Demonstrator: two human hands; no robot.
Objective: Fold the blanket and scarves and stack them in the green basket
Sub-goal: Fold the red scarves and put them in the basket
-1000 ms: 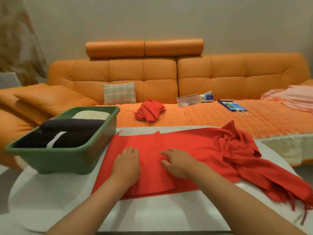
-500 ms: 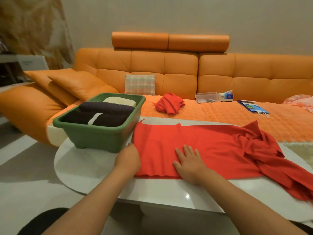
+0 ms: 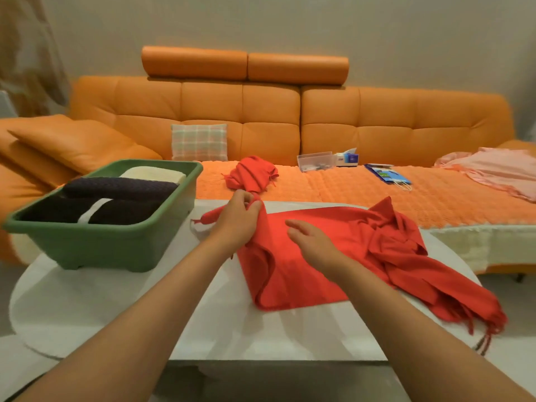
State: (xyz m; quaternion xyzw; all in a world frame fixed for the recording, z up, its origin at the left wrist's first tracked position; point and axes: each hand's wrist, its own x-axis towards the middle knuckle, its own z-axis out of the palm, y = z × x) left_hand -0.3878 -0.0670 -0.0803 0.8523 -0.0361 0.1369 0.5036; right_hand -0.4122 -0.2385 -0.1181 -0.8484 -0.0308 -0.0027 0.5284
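Since the earlier frame the left hand (image 3: 238, 220) has come off the flat cloth and picked up the left end of the red scarf (image 3: 304, 274), lifting it off the table (image 3: 116, 309). The right hand (image 3: 311, 242) changed too, from pressed flat to loosely open.

So we're mid-fold on this scarf, I'd say, and next that end gets carried over to the right and laid down. Left fingers are bunched round the fabric, wrist raised, forearm coming in from bottom left. The right hand holds nothing, fingers relaxed over the scarf's middle. Can't tell if it's touching or just above. Both hands are near each other but apart.

The scarf's far end is a rumpled heap at the table's right side with fringe hanging off the edge, so it probably needs smoothing first. The green basket (image 3: 101, 250) sits at the table's left with dark folded pieces (image 3: 87, 210) and a cream one (image 3: 153, 173) already in. A second red scarf (image 3: 251, 175) waits on the sofa (image 3: 261, 126).
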